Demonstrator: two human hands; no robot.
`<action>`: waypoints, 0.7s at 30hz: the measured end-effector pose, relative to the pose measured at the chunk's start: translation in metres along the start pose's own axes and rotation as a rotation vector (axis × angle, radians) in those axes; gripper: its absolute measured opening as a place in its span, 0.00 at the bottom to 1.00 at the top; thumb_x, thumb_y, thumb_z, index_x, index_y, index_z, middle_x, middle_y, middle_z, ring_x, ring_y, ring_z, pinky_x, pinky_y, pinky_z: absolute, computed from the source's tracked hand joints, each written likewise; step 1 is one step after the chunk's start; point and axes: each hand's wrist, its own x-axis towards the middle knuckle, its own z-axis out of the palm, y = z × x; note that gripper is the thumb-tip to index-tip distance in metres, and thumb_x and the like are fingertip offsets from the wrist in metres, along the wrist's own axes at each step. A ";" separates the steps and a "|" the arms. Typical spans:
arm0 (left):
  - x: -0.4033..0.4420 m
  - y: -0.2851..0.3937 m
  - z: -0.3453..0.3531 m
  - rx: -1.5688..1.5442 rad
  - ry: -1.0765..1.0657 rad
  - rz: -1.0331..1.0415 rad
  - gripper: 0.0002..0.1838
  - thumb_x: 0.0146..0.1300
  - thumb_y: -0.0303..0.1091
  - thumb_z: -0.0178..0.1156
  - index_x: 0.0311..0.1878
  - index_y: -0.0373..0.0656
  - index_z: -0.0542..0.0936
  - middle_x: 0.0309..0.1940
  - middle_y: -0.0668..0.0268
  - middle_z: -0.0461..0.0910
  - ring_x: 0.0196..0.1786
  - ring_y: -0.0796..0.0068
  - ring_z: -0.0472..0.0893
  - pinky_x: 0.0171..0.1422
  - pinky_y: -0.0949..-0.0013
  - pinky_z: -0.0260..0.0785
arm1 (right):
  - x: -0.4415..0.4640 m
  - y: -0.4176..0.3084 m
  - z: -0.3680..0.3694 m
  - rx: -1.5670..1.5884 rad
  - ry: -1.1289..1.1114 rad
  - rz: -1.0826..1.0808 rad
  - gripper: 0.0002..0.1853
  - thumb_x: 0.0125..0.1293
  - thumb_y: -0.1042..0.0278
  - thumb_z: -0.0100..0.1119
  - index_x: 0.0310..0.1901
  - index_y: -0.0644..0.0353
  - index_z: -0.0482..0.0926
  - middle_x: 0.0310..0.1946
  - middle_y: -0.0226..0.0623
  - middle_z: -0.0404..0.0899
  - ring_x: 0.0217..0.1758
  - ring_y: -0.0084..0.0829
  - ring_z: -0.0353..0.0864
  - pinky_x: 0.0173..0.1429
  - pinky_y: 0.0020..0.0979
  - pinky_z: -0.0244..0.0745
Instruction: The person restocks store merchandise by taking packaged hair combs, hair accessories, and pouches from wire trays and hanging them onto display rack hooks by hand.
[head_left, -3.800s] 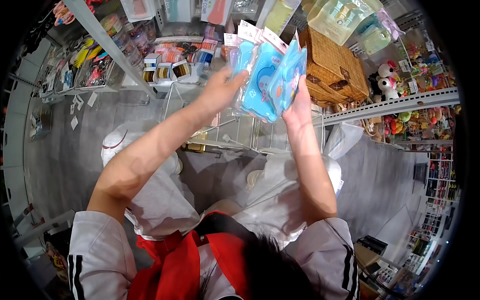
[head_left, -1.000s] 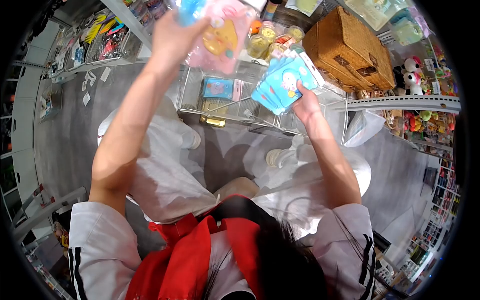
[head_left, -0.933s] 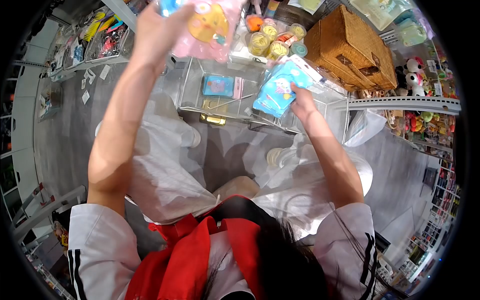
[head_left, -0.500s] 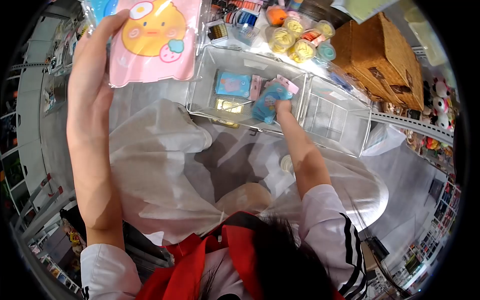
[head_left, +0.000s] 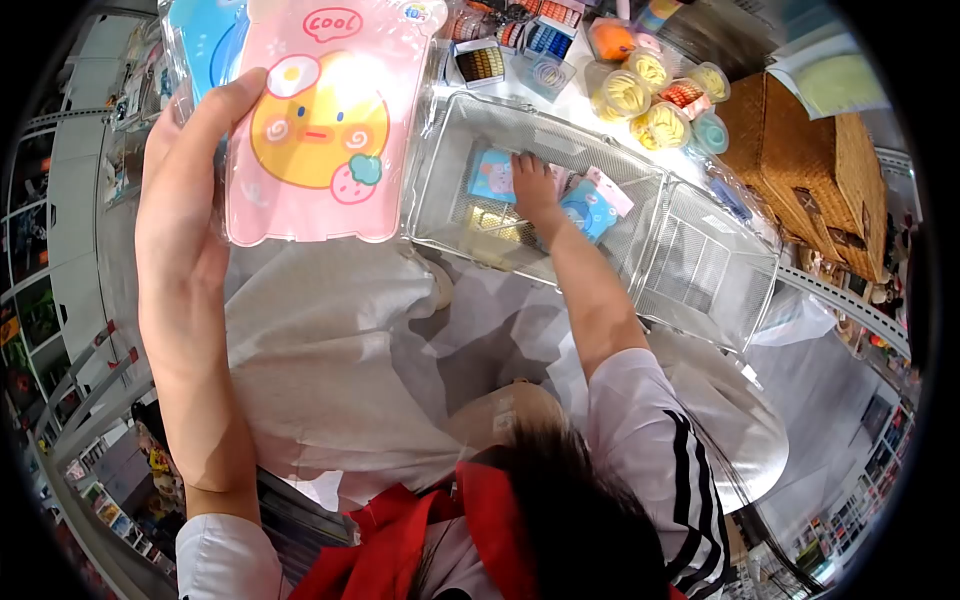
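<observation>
My left hand is raised at the upper left, its thumb and fingers closed round plastic-wrapped flat packs: a pink one with a yellow character in front and a blue one behind. My right hand reaches down into the wire basket, its fingers lying on a small blue pack. To the right of that hand, blue packs with pink header cards lie in the same basket. A gold item shows at the basket's lower left.
A second wire basket adjoins on the right. Behind stand small tubs of yellow items, boxes of hair ties and a brown wicker case. A metal shelf rail runs at the right.
My right hand set blue packs down in the basket, let go and moved left onto the other blue pack. My left hand came nearer the camera with the pink and blue packs.
</observation>
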 end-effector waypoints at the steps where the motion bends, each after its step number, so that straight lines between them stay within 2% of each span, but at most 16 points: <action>1: 0.001 0.000 -0.001 0.001 -0.011 -0.009 0.15 0.57 0.31 0.54 0.47 0.34 0.72 0.39 0.63 0.77 0.41 0.78 0.77 0.45 0.75 0.68 | 0.003 0.005 -0.002 0.053 -0.053 0.008 0.48 0.34 0.59 0.69 0.60 0.61 0.56 0.57 0.46 0.59 0.62 0.43 0.57 0.62 0.47 0.56; 7: 0.006 -0.003 -0.006 -0.038 -0.068 -0.028 0.14 0.57 0.31 0.54 0.46 0.35 0.72 0.39 0.64 0.77 0.41 0.79 0.77 0.46 0.75 0.68 | 0.010 0.039 -0.016 0.552 -0.205 0.020 0.45 0.41 0.55 0.63 0.61 0.61 0.54 0.56 0.45 0.60 0.60 0.44 0.59 0.60 0.46 0.59; 13: 0.003 -0.003 0.001 -0.064 -0.147 -0.042 0.15 0.56 0.32 0.55 0.45 0.35 0.73 0.38 0.64 0.78 0.39 0.78 0.78 0.42 0.76 0.70 | -0.006 0.025 -0.005 0.268 -0.031 -0.020 0.46 0.41 0.53 0.64 0.61 0.60 0.54 0.58 0.46 0.58 0.61 0.45 0.58 0.59 0.46 0.60; 16: -0.005 0.002 0.011 -0.066 -0.147 0.014 0.17 0.54 0.31 0.56 0.47 0.35 0.73 0.39 0.64 0.78 0.39 0.77 0.78 0.42 0.77 0.69 | -0.019 0.013 -0.004 0.066 0.092 -0.030 0.39 0.47 0.53 0.62 0.59 0.62 0.58 0.55 0.46 0.63 0.58 0.45 0.62 0.59 0.44 0.60; 18: 0.019 -0.023 -0.002 -0.143 -0.272 0.064 0.18 0.53 0.31 0.58 0.47 0.35 0.73 0.39 0.65 0.78 0.41 0.77 0.77 0.42 0.76 0.67 | -0.021 0.008 -0.024 0.241 0.091 -0.063 0.31 0.53 0.53 0.57 0.55 0.64 0.64 0.49 0.47 0.68 0.54 0.45 0.67 0.57 0.41 0.62; 19: 0.012 -0.015 0.018 -0.161 -0.289 0.026 0.17 0.52 0.30 0.60 0.46 0.35 0.73 0.39 0.64 0.78 0.41 0.76 0.76 0.41 0.75 0.67 | -0.018 0.008 -0.040 0.315 0.104 -0.083 0.28 0.56 0.53 0.54 0.53 0.65 0.67 0.46 0.48 0.71 0.52 0.46 0.69 0.56 0.39 0.63; 21: 0.002 -0.008 0.036 -0.185 -0.268 0.018 0.16 0.52 0.29 0.62 0.44 0.36 0.74 0.38 0.63 0.78 0.41 0.76 0.76 0.41 0.75 0.67 | -0.047 -0.015 -0.162 0.848 -0.189 0.036 0.24 0.64 0.51 0.44 0.44 0.69 0.74 0.38 0.47 0.77 0.45 0.42 0.75 0.52 0.35 0.66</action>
